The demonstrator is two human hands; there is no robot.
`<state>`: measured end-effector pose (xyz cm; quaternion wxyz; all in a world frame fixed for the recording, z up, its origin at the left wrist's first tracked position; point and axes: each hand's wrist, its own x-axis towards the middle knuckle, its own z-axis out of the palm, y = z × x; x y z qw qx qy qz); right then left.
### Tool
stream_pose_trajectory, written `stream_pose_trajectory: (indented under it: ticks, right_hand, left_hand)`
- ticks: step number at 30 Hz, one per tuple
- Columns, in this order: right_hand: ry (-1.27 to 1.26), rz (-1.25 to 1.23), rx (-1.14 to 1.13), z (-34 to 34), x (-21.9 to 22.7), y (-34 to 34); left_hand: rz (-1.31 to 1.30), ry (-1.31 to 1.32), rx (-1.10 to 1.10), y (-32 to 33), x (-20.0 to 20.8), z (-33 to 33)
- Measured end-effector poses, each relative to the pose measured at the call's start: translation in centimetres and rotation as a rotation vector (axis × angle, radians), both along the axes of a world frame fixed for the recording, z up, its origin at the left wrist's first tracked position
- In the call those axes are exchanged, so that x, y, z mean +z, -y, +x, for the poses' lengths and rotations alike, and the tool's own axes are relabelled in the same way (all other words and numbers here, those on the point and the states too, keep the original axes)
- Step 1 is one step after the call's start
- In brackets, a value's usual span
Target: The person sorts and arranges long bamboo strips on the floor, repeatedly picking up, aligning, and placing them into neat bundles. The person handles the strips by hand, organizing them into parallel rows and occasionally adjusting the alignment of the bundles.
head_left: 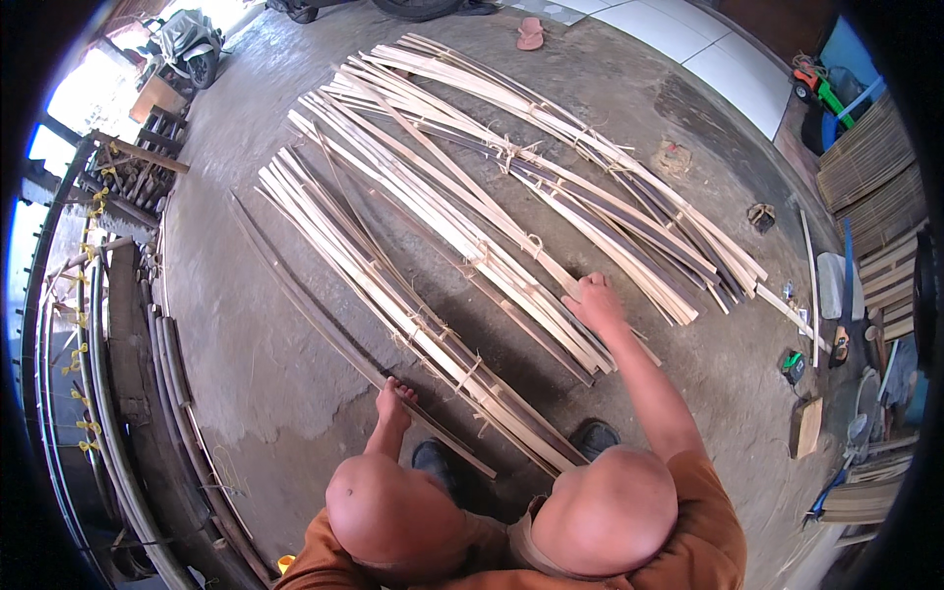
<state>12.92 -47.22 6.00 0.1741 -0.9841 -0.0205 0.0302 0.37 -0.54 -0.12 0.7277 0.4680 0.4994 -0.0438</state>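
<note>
My left hand [395,397] is closed round a single long bamboo strip [324,332], which slants from beside my foot toward the far left. Farther forward, my right hand [596,303] has its fingers round the near end of another bamboo strip [497,213]. That strip lies across the top of a middle bundle of bamboo strips [444,232]. Between my hands lies a tied bundle [388,313], bound with thin ties close to my knees. Two more tied bundles, one [590,208] overlapping the other [551,120], lie to the right.
On the right are a green tape measure [792,366], a wood block [806,427] and a saw [843,329]. Bamboo poles [106,393] line the left side. A pink sandal [530,33] and a motorbike [193,47] are at the back. My shoes [595,437] touch the concrete floor.
</note>
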Motion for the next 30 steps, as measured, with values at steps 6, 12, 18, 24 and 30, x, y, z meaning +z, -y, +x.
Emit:
stream_pose_trajectory:
  ticks: [6, 12, 18, 24, 30]
  right_hand:
    - [-0.331, -0.037, -0.129, 1.0, 1.1, -1.3]
    - [-0.113, 0.016, 0.027, -2.5, 4.5, -4.7]
    - [-0.140, -0.142, 0.108, -5.9, 1.2, -7.0]
    - [-0.387, 0.038, 0.020, -4.9, -0.9, -7.5]
    - [-0.584, 0.659, -0.063, -1.9, 4.4, -4.3]
  left_hand:
    - [0.002, 0.015, -0.016, -0.4, -0.3, -0.3]
    - [-0.039, 0.067, -0.011, -1.0, -0.9, -0.6]
    - [-0.019, 0.053, 0.030, -0.3, -0.1, -0.3]
    - [0.196, 0.160, 0.040, -0.2, 3.9, 2.4]
    - [0.179, 0.502, -0.005, -1.4, 13.8, 9.2]
